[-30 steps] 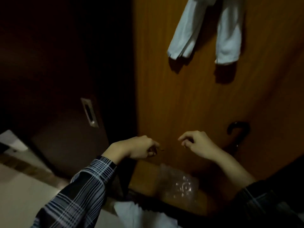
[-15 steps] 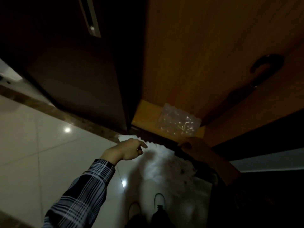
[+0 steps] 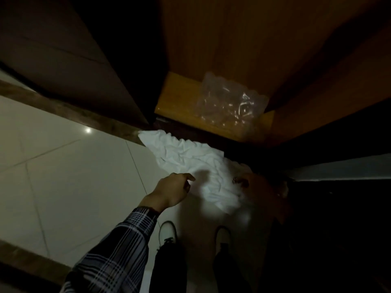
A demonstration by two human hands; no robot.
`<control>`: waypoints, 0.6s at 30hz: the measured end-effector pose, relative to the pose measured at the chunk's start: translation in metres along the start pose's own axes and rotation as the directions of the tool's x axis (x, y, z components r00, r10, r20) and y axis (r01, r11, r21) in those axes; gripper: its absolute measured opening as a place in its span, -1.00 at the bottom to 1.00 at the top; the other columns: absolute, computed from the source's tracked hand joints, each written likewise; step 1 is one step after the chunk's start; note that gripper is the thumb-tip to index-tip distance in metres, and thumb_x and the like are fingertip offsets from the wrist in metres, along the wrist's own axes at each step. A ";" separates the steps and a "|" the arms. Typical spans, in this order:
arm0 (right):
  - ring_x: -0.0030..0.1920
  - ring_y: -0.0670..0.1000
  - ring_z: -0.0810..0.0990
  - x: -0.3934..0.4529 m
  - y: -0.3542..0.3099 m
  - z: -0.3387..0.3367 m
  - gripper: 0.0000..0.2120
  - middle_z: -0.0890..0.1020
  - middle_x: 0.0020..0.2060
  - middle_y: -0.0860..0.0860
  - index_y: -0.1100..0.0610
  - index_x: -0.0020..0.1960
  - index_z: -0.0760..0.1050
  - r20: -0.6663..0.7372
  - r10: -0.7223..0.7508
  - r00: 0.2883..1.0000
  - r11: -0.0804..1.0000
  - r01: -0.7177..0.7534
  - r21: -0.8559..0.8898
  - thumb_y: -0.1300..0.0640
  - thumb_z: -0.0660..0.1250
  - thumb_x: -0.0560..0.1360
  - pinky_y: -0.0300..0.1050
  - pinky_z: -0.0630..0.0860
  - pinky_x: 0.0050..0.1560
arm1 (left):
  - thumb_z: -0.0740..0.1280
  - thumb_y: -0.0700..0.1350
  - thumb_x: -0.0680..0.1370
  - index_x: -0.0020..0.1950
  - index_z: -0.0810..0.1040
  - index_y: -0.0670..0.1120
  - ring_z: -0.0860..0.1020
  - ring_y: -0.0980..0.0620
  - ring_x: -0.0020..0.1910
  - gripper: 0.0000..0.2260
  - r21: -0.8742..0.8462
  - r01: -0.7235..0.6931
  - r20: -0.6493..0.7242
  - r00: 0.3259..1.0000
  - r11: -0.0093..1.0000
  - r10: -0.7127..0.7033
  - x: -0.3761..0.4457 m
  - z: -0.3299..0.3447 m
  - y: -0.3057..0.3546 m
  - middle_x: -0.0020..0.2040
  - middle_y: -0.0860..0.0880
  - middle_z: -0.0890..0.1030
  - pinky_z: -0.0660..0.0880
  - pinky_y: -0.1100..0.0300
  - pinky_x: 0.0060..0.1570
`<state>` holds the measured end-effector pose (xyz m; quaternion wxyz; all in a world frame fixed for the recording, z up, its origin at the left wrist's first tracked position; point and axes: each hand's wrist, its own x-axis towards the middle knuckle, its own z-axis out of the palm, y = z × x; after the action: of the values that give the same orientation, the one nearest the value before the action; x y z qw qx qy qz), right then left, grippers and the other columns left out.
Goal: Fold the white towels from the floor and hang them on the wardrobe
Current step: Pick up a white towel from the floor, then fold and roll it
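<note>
Reaching for white towel (image 3: 186,157), crumpled on floor tiles (image 3: 63,166) by wardrobe (image 3: 232,49).
Your left hand (image 3: 173,190) hung loosely curled, empty; right hand (image 3: 251,182) too dark, can't tell. Towel looked soft, light, floppy — you should've pinched a corner.

No legible text, labels, brand marks, numbers or signs anywhere in the head view; the scene is dim, and no surface shows any readable print.
</note>
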<state>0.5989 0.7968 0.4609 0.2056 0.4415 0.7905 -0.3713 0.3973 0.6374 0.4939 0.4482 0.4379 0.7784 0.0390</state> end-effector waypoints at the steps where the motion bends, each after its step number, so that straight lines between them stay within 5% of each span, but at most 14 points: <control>1: 0.14 0.11 0.56 0.008 0.017 0.011 -0.77 0.62 0.06 0.13 0.21 0.13 0.56 0.020 0.021 1.000 1.000 -0.021 0.014 0.33 0.31 0.48 -0.06 0.47 0.17 | 0.13 -0.19 0.61 0.37 0.42 0.04 0.52 0.02 0.18 -0.65 0.004 0.006 -0.006 1.000 1.000 -0.006 0.012 0.014 0.002 0.19 0.04 0.59 0.46 0.14 0.05; 8: 0.27 0.12 0.48 0.080 0.123 0.084 -0.65 0.52 0.24 0.18 0.24 0.29 0.44 0.177 0.079 0.981 0.997 -0.074 -0.032 0.33 0.27 0.51 -0.09 0.41 0.24 | 0.15 -0.17 0.62 0.33 0.46 0.06 0.52 0.04 0.21 -0.68 -0.035 0.067 -0.040 0.997 0.997 -0.069 0.096 0.120 0.000 0.24 0.06 0.57 0.44 0.16 0.05; 18: 0.45 0.13 0.25 0.214 0.193 0.165 -0.50 0.30 0.45 0.14 0.18 0.47 0.24 0.121 0.173 0.977 0.984 -0.176 0.012 0.26 0.24 0.56 -0.05 0.18 0.41 | 0.14 -0.18 0.61 0.34 0.45 0.04 0.45 0.03 0.29 -0.67 -0.048 0.094 -0.043 0.994 0.994 -0.096 0.238 0.221 -0.027 0.34 0.00 0.46 0.44 0.13 0.13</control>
<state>0.6504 0.8508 0.1375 0.2796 0.4885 0.7306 -0.3866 0.4904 0.7175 0.1920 0.4416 0.3889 0.8073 0.0452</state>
